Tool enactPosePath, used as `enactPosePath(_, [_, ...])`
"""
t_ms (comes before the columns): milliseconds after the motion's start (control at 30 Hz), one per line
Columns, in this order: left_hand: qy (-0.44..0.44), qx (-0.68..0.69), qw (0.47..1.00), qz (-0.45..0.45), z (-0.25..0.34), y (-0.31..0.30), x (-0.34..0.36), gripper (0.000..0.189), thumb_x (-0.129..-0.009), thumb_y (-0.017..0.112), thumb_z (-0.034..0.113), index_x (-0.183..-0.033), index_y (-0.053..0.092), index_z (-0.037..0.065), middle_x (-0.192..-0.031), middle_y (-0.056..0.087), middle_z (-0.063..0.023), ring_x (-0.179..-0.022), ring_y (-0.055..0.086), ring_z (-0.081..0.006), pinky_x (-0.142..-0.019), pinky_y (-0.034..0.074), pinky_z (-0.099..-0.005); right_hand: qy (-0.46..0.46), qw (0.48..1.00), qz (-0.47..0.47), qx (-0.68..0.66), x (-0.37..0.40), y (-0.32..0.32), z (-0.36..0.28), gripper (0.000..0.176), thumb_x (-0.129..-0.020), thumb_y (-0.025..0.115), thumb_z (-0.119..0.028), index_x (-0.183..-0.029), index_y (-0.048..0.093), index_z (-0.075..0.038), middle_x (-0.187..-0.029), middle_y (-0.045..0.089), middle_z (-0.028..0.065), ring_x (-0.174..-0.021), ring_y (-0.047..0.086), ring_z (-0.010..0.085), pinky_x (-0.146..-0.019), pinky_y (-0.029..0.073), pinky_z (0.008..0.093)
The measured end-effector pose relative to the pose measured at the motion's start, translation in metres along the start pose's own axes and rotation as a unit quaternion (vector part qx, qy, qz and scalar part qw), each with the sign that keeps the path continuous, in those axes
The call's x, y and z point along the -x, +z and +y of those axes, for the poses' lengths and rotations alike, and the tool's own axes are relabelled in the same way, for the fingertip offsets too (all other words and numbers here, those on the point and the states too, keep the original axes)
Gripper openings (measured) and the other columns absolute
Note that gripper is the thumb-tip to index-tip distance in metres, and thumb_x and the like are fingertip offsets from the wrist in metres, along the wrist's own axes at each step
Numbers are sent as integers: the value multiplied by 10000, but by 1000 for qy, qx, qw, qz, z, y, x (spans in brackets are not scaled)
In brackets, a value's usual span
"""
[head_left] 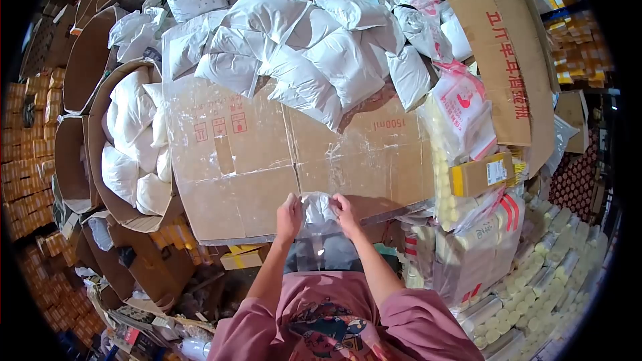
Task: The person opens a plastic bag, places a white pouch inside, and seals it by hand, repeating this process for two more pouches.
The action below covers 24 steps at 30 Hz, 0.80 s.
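Observation:
My left hand and my right hand are closed on the two sides of a small clear plastic bag with white contents. The bag is upright at the near edge of a cardboard-covered table, close to my body. Fingers of both hands pinch its upper part, and its lower end hangs below the table edge. Farther back on the cardboard lies a pile of filled white bags, apart from my hands.
Left of the table stands a cardboard box holding filled white bags. On the right are a yellow-brown parcel, a red-printed plastic bag, a tall carton and wrapped white packs. Stacked clear-sleeved goods fill the lower right.

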<state>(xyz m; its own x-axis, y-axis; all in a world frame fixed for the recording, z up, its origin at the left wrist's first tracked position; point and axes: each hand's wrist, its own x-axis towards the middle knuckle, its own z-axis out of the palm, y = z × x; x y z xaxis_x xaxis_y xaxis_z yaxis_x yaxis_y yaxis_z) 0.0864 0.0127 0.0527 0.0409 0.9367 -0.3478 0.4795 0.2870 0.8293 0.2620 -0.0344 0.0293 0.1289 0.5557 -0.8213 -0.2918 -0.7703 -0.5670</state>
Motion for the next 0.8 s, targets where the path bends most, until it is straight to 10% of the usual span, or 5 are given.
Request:
enactPosePath(167, [-83, 37, 991, 95, -4, 23, 13, 260, -914, 576, 116, -754, 416, -12, -633, 435, -218, -583, 338, -366, -539, 380, -355, -179, 973, 23, 140, -37, -18, 77, 134, -851, 582, -32, -982, 603, -51, -910, 627, 19, -809, 571, 114, -668, 454, 290])
enactPosePath(333, [-108, -63, 973, 196, -35, 45, 24, 314, -866, 654, 224, -750, 496, -21, -603, 469, -155, -579, 437, -250, -591, 405, -402, -122, 938, 138, 293, -15, 1, 50, 140, -861, 614, -82, -987, 585, -28, -819, 625, 118, -761, 585, 176, -696, 462, 336])
enactPosePath(467, [-324, 84, 941, 49, -77, 47, 31, 386, -879, 620, 313, -788, 530, -51, -659, 554, -212, -640, 547, -344, -625, 424, -435, -124, 948, 156, 248, 1, 10, 40, 157, -892, 584, -146, -1010, 566, -43, -893, 628, 167, -821, 600, 285, -719, 467, 380])
enactPosePath(533, [-215, 0, 976, 33, -40, 29, 33, 352, -901, 586, 268, -783, 511, -54, -668, 551, -234, -619, 524, -389, -593, 424, -426, -145, 935, 170, 274, 11, 8, 36, 178, -922, 552, -216, -1004, 558, -58, -931, 623, 203, -880, 607, 378, -726, 466, 422])
enactPosePath(800, [-104, 55, 992, 40, -17, 12, 56, 276, -930, 558, 132, -756, 416, -29, -601, 388, -167, -548, 342, -212, -512, 357, -346, -55, 997, 52, 10, 46, -2, 7, 109, -942, 578, -182, -924, 546, -80, -748, 448, -50, -696, 382, 49, -578, 336, 212])
